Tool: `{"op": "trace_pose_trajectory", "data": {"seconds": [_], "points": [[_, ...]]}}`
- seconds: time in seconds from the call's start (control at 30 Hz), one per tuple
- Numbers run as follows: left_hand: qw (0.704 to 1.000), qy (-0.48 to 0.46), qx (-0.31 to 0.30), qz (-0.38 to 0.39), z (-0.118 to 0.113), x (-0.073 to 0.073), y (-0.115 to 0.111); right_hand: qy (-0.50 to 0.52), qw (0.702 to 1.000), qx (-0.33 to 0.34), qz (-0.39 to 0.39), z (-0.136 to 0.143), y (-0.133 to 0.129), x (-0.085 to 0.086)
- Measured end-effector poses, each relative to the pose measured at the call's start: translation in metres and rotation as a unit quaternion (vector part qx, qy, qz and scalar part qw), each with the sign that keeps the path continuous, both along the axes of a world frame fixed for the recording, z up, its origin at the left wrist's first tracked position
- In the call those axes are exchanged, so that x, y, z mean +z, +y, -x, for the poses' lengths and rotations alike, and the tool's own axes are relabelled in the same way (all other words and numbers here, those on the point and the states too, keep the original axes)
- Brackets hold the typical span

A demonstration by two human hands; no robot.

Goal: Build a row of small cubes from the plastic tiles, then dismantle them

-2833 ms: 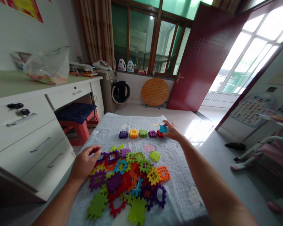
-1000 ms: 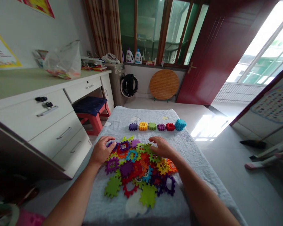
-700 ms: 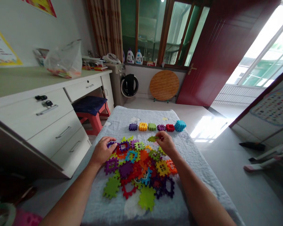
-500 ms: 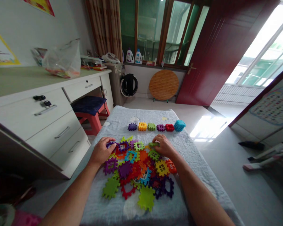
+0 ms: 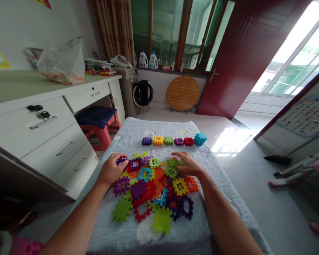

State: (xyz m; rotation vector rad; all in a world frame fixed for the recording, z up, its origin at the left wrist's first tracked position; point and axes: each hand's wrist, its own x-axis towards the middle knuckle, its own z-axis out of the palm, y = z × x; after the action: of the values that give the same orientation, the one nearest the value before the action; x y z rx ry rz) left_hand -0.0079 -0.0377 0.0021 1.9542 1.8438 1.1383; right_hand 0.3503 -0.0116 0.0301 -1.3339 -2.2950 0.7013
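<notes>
A spread pile of colourful plastic interlocking tiles with notched edges lies on the cloth-covered table (image 5: 149, 244). At the pile's left edge, my left hand (image 5: 112, 170) has its thumb and fingers around a dark purple tile (image 5: 121, 162), partly hidden by them. My right hand (image 5: 189, 165) is at the upper right of the pile, its thumb and fingers around a green tile (image 5: 172, 162). A green window tile (image 5: 171, 173) lies just below that hand. Near the middle are a purple tile (image 5: 138, 190) and a blue tile (image 5: 145, 174).
Beyond the pile, several stacks of tiles stand in a row, from a dark purple stack (image 5: 146, 141) to a blue bundle (image 5: 200, 139). A pink stool (image 5: 102, 136) and white drawers (image 5: 50, 141) are at left. A round wooden tabletop (image 5: 183, 92) leans at the back wall.
The green tile at my right hand has turned from edge-on to flatter, and that hand's fingers are wider apart. My left hand stays at the purple tile. The view has shifted slightly.
</notes>
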Motion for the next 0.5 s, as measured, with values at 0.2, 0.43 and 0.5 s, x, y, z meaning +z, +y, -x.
{"op": "trace_pose_trajectory", "data": {"seconds": [0.2, 0.43, 0.5], "points": [[1.0, 0.004, -0.001, 0.006, -0.001, 0.0, 0.0, -0.005, 0.999, -0.026, -0.039, 0.006, 0.004, -0.007], [1.0, 0.006, 0.003, 0.009, -0.001, -0.001, 0.001, 0.042, 0.997, 0.01, -0.069, -0.002, 0.003, 0.002], [1.0, 0.005, 0.004, 0.007, 0.0, -0.002, 0.001, 0.05, 0.994, 0.085, -0.044, -0.004, -0.002, 0.007]]}}
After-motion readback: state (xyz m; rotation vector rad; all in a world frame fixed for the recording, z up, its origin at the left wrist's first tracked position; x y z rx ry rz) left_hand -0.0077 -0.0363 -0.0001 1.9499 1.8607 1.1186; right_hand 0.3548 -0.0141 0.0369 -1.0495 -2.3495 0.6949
